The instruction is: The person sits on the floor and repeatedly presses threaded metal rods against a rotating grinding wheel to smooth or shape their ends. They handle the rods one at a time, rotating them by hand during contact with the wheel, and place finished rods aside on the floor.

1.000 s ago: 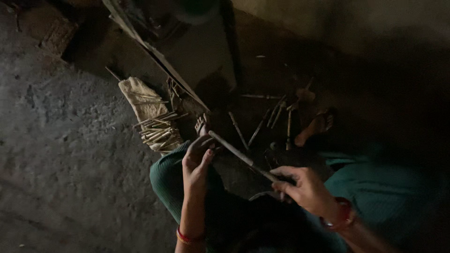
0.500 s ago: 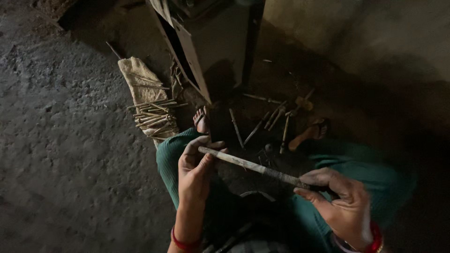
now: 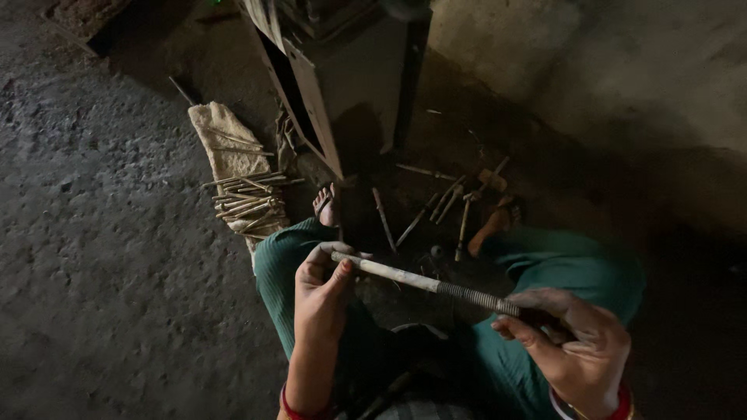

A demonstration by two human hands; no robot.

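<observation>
The fingers (image 3: 323,250) of the left hand (image 3: 323,299) curl closed around the smooth end of a long threaded rod (image 3: 424,282), thumb pressed beside it, while the right hand (image 3: 572,342) closes around the threaded end, so the rod spans between both hands above the lap, tilted down toward the right. Beyond the hands, bare feet rest on the dark floor (image 3: 93,295) among scattered loose rods (image 3: 436,206). To the left, a pale cloth sack (image 3: 226,148) lies flat on the floor with a bundle of thin rods (image 3: 245,198) piled across it; no rods show inside it. A dark metal stand (image 3: 350,78) rises behind. Compared with half a second ago, the rod sits slightly lower and the right hand has shifted nearer the body.
</observation>
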